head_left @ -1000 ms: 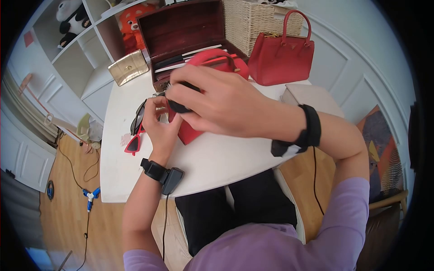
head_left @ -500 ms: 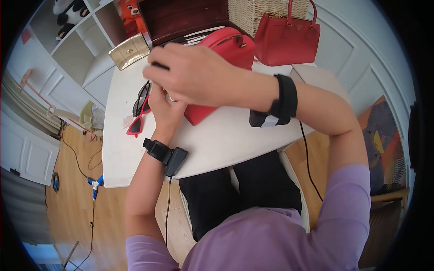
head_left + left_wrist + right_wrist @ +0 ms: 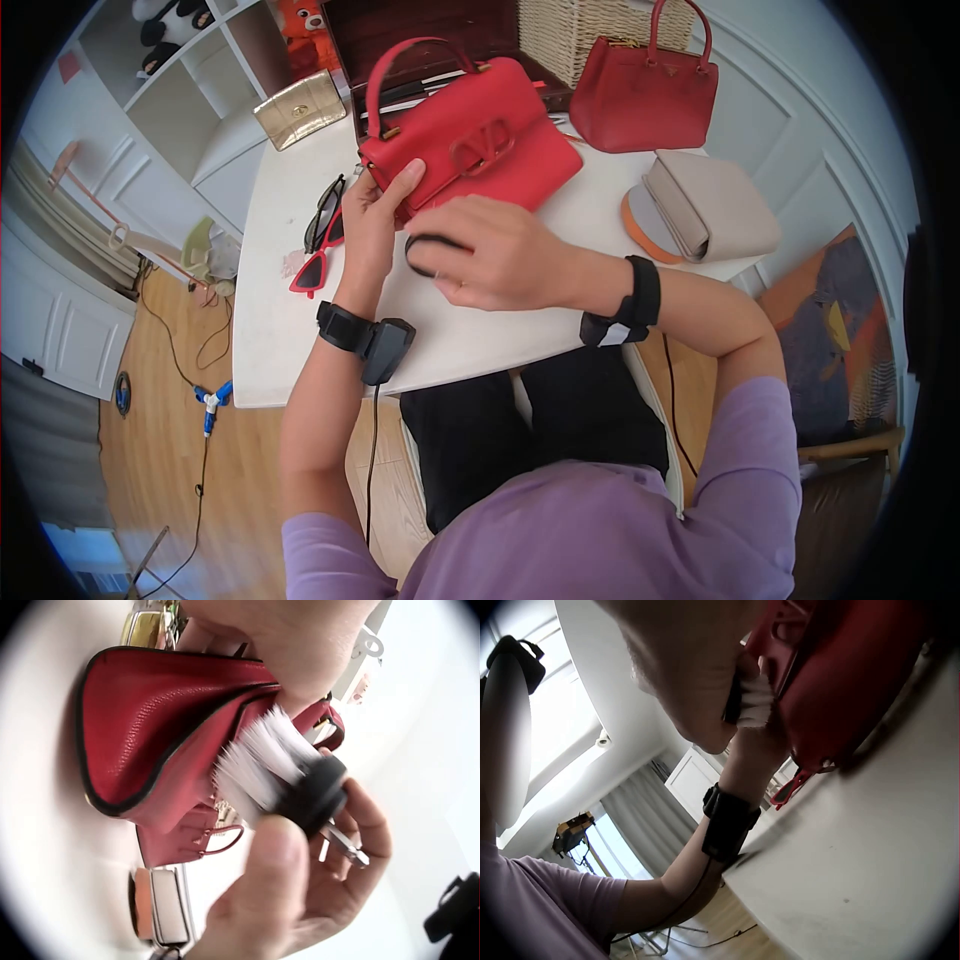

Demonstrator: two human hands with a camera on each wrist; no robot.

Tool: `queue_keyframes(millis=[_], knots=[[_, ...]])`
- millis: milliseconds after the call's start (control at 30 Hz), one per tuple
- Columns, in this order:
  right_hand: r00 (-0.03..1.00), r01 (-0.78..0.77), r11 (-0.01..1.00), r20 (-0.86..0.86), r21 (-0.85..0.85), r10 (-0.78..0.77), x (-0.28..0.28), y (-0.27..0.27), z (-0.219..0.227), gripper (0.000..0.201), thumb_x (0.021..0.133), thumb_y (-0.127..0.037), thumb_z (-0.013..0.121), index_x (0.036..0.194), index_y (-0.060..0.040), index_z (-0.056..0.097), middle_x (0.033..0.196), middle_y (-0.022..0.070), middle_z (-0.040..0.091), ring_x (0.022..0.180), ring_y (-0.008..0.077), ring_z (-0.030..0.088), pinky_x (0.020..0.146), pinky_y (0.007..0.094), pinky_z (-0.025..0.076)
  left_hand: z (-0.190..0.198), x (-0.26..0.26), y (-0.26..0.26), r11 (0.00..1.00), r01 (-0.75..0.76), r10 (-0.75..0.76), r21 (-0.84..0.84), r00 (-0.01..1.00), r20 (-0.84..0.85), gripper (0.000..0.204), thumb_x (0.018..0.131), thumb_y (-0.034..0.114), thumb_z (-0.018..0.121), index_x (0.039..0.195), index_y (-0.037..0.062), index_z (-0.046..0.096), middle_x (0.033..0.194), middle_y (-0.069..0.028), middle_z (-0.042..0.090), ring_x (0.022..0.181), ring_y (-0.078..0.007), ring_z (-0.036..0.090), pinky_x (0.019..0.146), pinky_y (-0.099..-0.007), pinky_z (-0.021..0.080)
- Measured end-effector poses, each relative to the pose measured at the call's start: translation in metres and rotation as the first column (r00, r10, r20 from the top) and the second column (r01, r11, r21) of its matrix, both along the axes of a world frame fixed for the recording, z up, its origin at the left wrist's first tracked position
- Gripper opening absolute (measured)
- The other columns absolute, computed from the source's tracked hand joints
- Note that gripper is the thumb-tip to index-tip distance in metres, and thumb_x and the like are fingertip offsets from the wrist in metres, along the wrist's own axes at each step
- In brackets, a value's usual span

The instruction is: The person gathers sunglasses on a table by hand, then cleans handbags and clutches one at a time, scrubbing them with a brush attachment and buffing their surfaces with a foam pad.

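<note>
A bright red handbag (image 3: 480,150) with a top handle stands tilted on the white table. The left hand (image 3: 372,222) grips its left end, thumb lying on the front face. Just in front of the bag, the right hand (image 3: 495,255) pinches a round black brush (image 3: 432,252). The left wrist view shows the brush's white bristles (image 3: 262,757) beside the bag's side (image 3: 157,720), with the right hand's thumb and fingers around the black part. In the right wrist view the bristles (image 3: 756,703) are near the left hand; whether they touch the bag cannot be told.
Sunglasses (image 3: 313,272) lie left of the left hand. A gold purse (image 3: 302,110), an open dark red box (image 3: 430,30), a wicker basket (image 3: 560,35) and a darker red handbag (image 3: 645,100) stand behind. A beige bag (image 3: 715,205) is at right.
The red bag has been turned so its front with the emblem shows. The right hand has moved down and to the right with the brush, uncovering the bag.
</note>
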State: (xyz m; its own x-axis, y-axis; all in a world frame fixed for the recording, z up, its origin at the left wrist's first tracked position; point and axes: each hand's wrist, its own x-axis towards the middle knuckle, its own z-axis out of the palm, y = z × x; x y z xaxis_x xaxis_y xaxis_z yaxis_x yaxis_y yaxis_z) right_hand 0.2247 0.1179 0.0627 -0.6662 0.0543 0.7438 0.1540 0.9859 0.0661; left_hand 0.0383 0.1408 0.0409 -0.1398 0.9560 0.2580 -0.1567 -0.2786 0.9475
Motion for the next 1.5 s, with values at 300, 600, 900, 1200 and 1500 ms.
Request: queue_keyframes(millis=[300,600,900,1200,1500], knots=[[0.981,0.112,0.942,0.116,0.317,-0.155,-0.019,-0.016,-0.002,0.026,0.066,-0.009,0.066,0.092,-0.0034,0.064,0.108,0.0109,0.061,0.089,0.022,0.058,0.073,0.031,0.05,0.012,-0.007,-0.006,0.999,-0.044,0.05,-0.028,0.969,0.241,0.038,0.093,0.028,0.067,0.121,0.0034,0.059,0.107,-0.0102,0.068,0.091,-0.0166,0.069,0.075,-0.0288,0.057],[0.969,-0.183,0.977,-0.145,0.113,0.198,0.006,0.022,0.007,0.039,0.068,-0.004,0.078,0.104,-0.0077,0.064,0.117,0.0112,0.062,0.097,0.0287,0.064,0.083,0.0365,0.055,0.015,-0.02,-0.001,0.99,0.063,-0.125,0.129,0.822,0.556,0.046,0.101,0.029,0.053,0.135,-0.0005,0.045,0.127,-0.0154,0.062,0.113,-0.0257,0.064,0.092,-0.0405,0.058],[0.622,-0.4,0.819,-0.778,-0.411,-0.087,0.029,0.125,0.026,0.038,0.082,0.001,0.07,0.116,-0.0003,0.053,0.116,0.0095,0.062,0.104,0.0128,0.061,0.085,0.0278,0.053,0.01,-0.026,0.001,0.997,0.073,-0.059,0.0,0.811,0.582,0.049,0.1,0.032,0.053,0.137,0.0019,0.045,0.135,-0.0138,0.057,0.117,-0.0257,0.062,0.098,-0.0414,0.053],[0.644,-0.755,0.129,-0.764,-0.643,-0.037,0.076,0.134,0.016,0.033,0.091,-0.011,0.065,0.122,-0.0017,0.056,0.109,0.0079,0.064,0.1,0.0136,0.062,0.085,0.0299,0.052,-0.004,-0.04,0.009,0.96,0.278,-0.204,-0.028,0.767,0.608,0.048,0.099,0.036,0.052,0.135,0.0031,0.051,0.13,-0.0161,0.061,0.114,-0.0298,0.063,0.096,-0.0462,0.054],[0.624,-0.671,0.39,-0.764,-0.631,-0.163,0.05,0.125,0.005,0.037,0.087,-0.012,0.074,0.119,-0.0043,0.057,0.107,0.0061,0.064,0.099,0.0114,0.062,0.085,0.0257,0.051,-0.006,-0.026,-0.001,0.92,0.362,-0.245,-0.151,0.831,0.499,0.052,0.1,0.041,0.047,0.139,0.0069,0.048,0.136,-0.0157,0.056,0.12,-0.0325,0.059,0.101,-0.0498,0.05]])
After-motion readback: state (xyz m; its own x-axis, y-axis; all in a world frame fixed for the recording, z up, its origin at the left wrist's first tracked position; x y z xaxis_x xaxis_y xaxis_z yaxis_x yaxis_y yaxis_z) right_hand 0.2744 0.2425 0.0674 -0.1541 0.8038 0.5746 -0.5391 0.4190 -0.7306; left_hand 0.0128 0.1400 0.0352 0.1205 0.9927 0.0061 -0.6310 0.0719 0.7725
